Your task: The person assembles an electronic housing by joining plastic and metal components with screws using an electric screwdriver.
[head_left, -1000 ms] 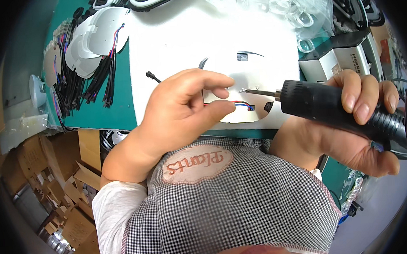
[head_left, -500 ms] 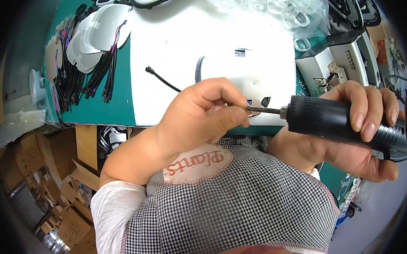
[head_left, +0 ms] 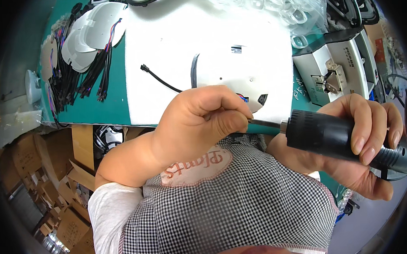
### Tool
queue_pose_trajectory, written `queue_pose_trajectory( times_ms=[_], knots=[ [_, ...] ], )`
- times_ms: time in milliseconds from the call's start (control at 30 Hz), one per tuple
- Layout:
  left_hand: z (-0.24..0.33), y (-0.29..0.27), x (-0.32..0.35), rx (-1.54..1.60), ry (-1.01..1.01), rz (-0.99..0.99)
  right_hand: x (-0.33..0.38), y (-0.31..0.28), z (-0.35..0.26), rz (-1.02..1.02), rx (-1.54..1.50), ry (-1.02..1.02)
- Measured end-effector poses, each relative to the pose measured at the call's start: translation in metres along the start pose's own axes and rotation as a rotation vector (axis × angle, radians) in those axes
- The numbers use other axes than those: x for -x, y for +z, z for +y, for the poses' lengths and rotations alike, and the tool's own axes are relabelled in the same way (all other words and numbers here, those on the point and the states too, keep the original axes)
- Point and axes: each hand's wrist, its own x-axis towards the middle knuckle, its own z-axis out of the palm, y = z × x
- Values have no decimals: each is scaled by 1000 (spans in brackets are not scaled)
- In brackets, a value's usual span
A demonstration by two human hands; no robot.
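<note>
My right hand [head_left: 367, 138] is wrapped round a black electric screwdriver [head_left: 324, 133], held sideways with its bit toward the left. The thumb and forefinger of my left hand [head_left: 212, 110] pinch together at the tip of the bit [head_left: 264, 123]; whatever lies between them is hidden by the fingers. Just beyond the left hand, a white plastic panel [head_left: 219, 67] rests on a white mat, with a dark curved strip [head_left: 194, 72] along its left side. A black cable [head_left: 160, 80] with a plug runs out from behind my left hand. Coloured wires [head_left: 242, 98] show in an opening of the panel.
Bundled black cables [head_left: 69, 78] and white curved covers [head_left: 79, 46] lie at the left of the green table [head_left: 107, 106]. A clear bag of rings [head_left: 271, 6] is at the far right. Beside it stand a metal box [head_left: 333, 71] and scattered screws [head_left: 299, 88].
The screwdriver and my right hand have dropped lower, so the bit now slants. My left hand has shifted slightly down, showing more of the panel. The bit still meets the left fingertips.
</note>
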Motion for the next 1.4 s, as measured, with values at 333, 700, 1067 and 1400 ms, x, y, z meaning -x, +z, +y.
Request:
queue_pose_trajectory(
  times_ms=[333,700,1067,1400],
  knots=[
    [5,-2,-1,113,-147,-149,3,-3,-5,-47,-49,97],
    [17,-26,-10,-1269,288,226,-12,-14,-17,-20,37,-30],
    [-9,-22,-25,-1294,96,117,-17,-29,-9,-128,93,113],
    [-18,-28,-27,-1145,125,117,-24,-46,-12,-284,221,273]
  ],
)
